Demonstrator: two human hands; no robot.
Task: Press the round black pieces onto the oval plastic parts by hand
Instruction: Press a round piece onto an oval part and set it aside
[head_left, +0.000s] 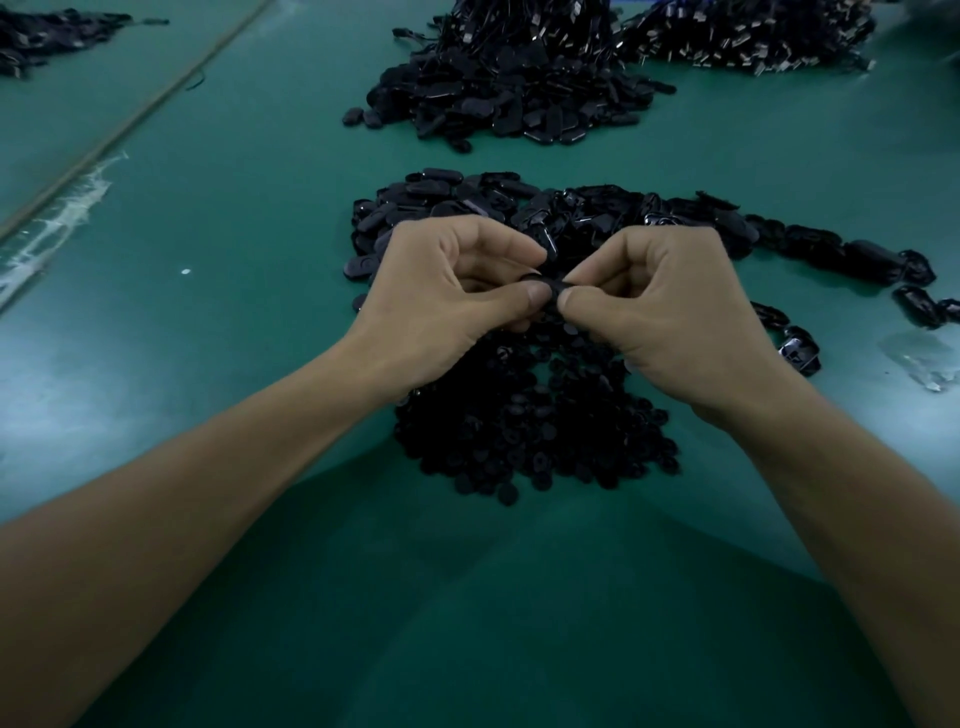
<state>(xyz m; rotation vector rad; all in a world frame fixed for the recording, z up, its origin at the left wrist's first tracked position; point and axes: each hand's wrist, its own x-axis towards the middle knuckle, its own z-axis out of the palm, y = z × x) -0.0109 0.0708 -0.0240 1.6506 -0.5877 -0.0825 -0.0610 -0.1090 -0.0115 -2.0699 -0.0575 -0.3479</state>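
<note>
My left hand (447, 291) and my right hand (670, 312) meet over the middle of the green table. Between the thumbs and curled fingers of both hands sits one small black plastic part (548, 285), pinched from both sides; whether a round piece lies on it is hidden by my fingers. Below my hands spreads a pile of round black pieces (535, 431). Behind my hands lies a heap of oval black parts (467, 208), trailing off to the right (852, 254).
A bigger mound of black parts with cords (509, 88) stands farther back, another heap (748, 36) at the back right and one (47, 36) at the far left. A clear plastic scrap (924, 358) lies at the right edge. Green mat (218, 218) shows to the left.
</note>
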